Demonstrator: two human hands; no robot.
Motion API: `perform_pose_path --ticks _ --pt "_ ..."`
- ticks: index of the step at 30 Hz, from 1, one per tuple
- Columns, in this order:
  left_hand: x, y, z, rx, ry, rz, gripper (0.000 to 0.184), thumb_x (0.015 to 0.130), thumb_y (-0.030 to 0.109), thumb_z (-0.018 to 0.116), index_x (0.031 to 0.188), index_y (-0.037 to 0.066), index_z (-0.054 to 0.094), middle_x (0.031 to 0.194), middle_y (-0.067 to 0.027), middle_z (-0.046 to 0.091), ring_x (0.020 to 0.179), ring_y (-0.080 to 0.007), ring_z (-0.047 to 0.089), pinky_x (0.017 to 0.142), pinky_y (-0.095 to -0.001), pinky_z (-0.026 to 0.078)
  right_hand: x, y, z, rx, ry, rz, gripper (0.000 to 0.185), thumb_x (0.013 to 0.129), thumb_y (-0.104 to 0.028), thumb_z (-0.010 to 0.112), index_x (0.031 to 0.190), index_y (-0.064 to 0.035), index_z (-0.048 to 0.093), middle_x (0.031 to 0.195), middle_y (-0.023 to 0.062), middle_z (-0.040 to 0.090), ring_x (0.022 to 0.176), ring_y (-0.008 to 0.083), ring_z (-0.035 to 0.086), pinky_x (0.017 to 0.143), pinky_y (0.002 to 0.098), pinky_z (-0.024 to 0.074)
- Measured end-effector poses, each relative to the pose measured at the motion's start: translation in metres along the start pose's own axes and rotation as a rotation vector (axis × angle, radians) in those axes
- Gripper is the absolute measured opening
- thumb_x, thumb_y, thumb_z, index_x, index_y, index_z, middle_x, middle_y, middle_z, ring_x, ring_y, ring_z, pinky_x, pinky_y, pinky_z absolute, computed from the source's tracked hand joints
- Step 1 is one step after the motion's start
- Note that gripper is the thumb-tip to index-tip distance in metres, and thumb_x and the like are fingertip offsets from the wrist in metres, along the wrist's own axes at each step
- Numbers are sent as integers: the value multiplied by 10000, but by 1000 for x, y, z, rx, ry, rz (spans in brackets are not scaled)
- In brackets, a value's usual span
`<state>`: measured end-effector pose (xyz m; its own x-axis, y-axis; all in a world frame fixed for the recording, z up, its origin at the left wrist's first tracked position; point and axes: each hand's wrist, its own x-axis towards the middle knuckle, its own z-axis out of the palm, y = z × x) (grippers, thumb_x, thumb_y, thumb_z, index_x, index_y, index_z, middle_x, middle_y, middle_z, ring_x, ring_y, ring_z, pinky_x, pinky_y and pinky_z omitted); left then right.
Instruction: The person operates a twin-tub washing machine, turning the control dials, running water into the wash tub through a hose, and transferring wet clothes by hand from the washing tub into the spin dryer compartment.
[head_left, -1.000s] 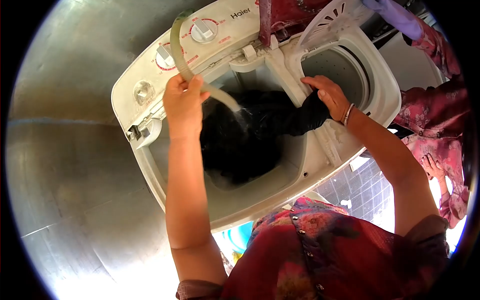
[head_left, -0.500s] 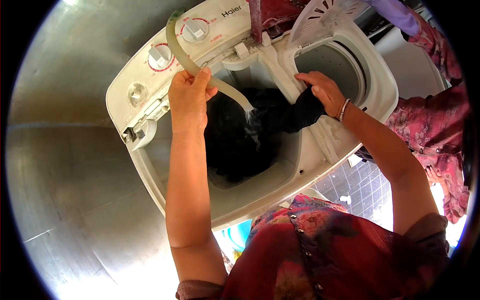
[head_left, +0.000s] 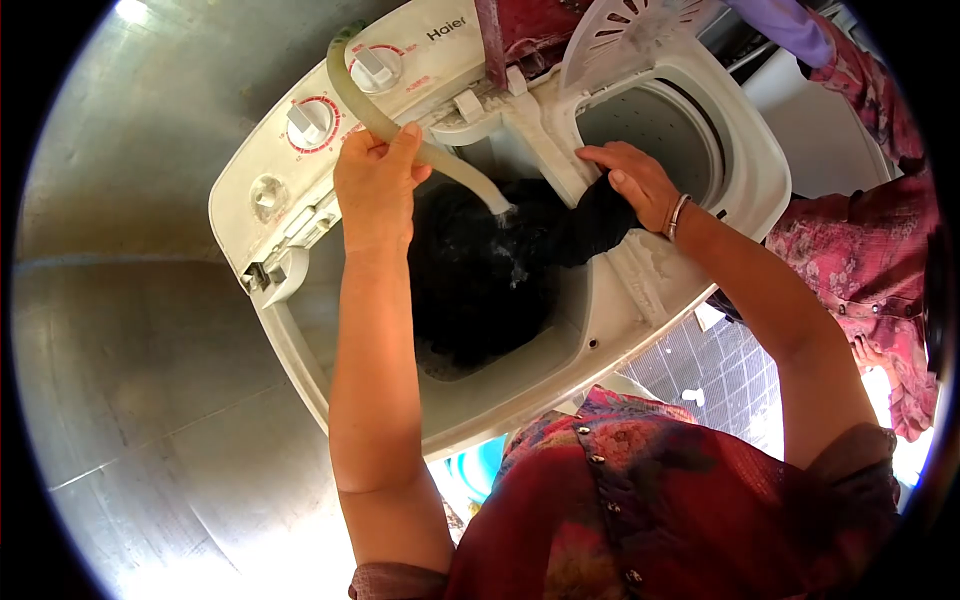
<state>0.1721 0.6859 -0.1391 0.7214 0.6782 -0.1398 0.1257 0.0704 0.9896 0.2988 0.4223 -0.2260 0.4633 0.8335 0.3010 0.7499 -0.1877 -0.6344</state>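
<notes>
Step in hand, by judgement: wetting dark cloth (head_left: 485, 310) with water (head_left: 515, 265) from a hose (head_left: 465, 175), inside the wash tub (head_left: 475, 395) of a twin-tub washing machine (head_left: 765, 180). Held in left hand (head_left: 375, 195): the hose, with fingers (head_left: 405, 142) closed round it a little above its mouth, aimed down toward the cloth. Set against the cloth's raised end: right hand (head_left: 640, 185), at the divider (head_left: 548, 160) between wash tub and spin tub (head_left: 620, 125), with index finger stretched out. Cannot tell whether gripping there; underside of the hand hidden. Called for next, by judgement: steady aim of the mouth over the wash tub, enough slack in the hose to shift the stream across the cloth, and control of the raised end to keep it from slipping. Look of the cloth: black or nearly so, bunched, limp, heaped in the wash tub, with one gathered length rising from the heap to beneath the right hand. Broken white flecks at the meeting of stream and fabric; folds mostly lost in darkness, number of pieces not readable. Judged heavy once soaked. Hose: pale, yellowish, curved past the dials (head_left: 372, 70) of the control panel (head_left: 430, 62); apparently flexible.
</notes>
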Motion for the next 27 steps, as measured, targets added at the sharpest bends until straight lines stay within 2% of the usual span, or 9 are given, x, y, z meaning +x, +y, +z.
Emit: perform_pose_path --ticks 9,13,19,20,21,22,24,26,27 --pt "-2 -4 -21 292 63 24 229 796 144 624 932 -25 550 799 -62 587 692 -103 554 607 -237 507 2 -6 -3 24 17 -29 327 870 -213 392 1120 -47 523 950 196 547 899 385 480 837 423 381" --pt "-1 -12 -30 292 67 28 237 794 139 627 953 -22 555 818 -66 583 706 -106 554 608 -236 508 4 -9 -1 33 47 -58 314 857 -188 415 1117 -49 524 917 184 537 858 374 483 804 415 388" --pt "0 -15 -22 193 74 49 230 792 123 624 963 -3 539 827 -58 569 710 -113 551 630 -247 502 -1 5 6 -114 37 -36 303 833 -166 485 1116 -68 535 1006 170 553 926 357 503 838 414 404" --pt "4 -21 -28 191 50 46 221 799 141 619 976 37 536 823 -32 554 732 -112 542 664 -272 495 -1 12 14 -186 103 -144 295 828 -183 501 1099 -77 551 1058 147 566 964 339 521 851 421 418" --pt "11 -28 -35 178 5 45 215 807 159 613 989 78 533 820 -6 538 754 -110 533 698 -296 489 1 10 16 -208 98 -188 323 730 -125 528 1033 -25 578 1086 169 562 979 360 514 867 438 411" --pt "12 -30 -38 127 -34 66 228 808 174 596 1000 73 523 878 -15 516 781 -111 514 659 -264 474 4 8 13 -293 124 -344 272 716 -150 571 960 -33 598 1096 149 573 962 355 532 849 437 431" --pt "27 -46 -55 126 -53 40 241 815 184 586 1029 98 517 904 -2 514 829 -109 497 707 -267 434 5 2 15 -188 188 -212 191 735 -184 582 880 -61 596 1083 129 585 944 338 547 829 440 440" --pt "46 -66 -78 157 -36 9 322 836 219 563 1123 95 489 993 -23 532 882 -129 495 768 -307 416 5 6 19 -258 303 -339 197 757 -206 552 879 -57 594 1052 110 593 917 330 546 780 421 455" --pt "42 -54 -71 190 -51 6 347 832 242 585 1117 66 491 944 -26 540 851 -131 520 796 -290 444 8 12 25 -287 268 -341 188 761 -212 545 861 -57 584 962 113 600 860 323 547 738 426 453"
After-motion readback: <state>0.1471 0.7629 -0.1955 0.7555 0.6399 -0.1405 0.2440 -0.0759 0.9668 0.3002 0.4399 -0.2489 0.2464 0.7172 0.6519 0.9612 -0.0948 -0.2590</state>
